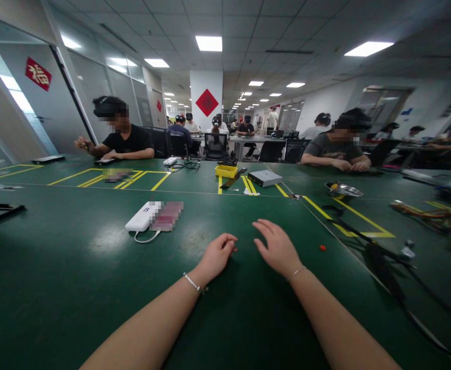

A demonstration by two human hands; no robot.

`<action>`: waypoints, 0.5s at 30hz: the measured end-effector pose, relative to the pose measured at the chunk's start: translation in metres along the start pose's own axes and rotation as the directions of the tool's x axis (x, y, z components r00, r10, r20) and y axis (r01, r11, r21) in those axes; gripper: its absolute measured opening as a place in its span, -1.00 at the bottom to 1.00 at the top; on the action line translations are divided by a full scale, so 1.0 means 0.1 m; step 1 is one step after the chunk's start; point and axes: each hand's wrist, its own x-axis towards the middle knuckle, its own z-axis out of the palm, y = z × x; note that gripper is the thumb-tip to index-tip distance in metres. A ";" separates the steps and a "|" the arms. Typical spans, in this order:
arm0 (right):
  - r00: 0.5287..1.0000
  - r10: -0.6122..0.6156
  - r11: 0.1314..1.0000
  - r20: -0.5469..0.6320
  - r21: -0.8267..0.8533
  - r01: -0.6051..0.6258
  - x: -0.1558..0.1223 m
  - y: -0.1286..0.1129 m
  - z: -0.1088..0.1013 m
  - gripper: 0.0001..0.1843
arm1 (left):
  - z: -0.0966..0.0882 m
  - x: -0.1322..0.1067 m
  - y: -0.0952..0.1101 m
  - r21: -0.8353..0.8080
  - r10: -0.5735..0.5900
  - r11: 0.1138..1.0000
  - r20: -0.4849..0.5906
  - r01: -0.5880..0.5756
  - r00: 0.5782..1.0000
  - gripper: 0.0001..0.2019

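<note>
My left hand [218,257] is over the green table near the middle, its fingers curled in and the thumb close against them. Its palm faces away, so anything inside is hidden. To its right, my right hand [277,249] has its fingers stretched out and the thumb apart, holding nothing that I can see. A gap of bare table lies between the two hands. Left of my left hand lies a white power bank [142,217] marked 15, joined by a short white cable [147,240] to a blurred-out flat item [167,216]. A small orange piece [323,247] lies right of my right hand.
Farther back on the table [74,308] are a yellow tray [226,171], a grey box [264,178] and a metal bowl [343,190]. Black straps and cables [383,262] run along the right side. Two people sit across the table, left and right.
</note>
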 end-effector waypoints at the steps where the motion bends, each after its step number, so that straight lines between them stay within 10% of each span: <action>1: 0.990 0.139 0.986 -0.033 -0.091 -0.141 -0.01 0.16 -0.03 -0.53 | -0.01 0.01 0.01 -0.034 -0.030 0.999 -0.008 0.030 1.000 -0.82; 4: 0.848 0.525 0.808 -0.072 -0.272 -0.523 -0.11 0.65 -0.11 -0.50 | -0.03 0.03 0.03 -0.108 -0.088 0.991 -0.043 0.083 0.995 -0.79; 8: 0.648 0.761 0.619 0.032 -0.336 -0.710 -0.25 1.08 -0.15 -0.48 | -0.06 0.05 0.00 -0.158 -0.129 0.981 -0.078 0.115 0.989 -0.72; 15: 0.636 0.754 0.644 0.163 -0.376 -0.667 -0.32 1.24 -0.17 -0.61 | -0.08 0.02 0.03 -0.230 -0.139 0.965 -0.039 0.127 0.990 -0.69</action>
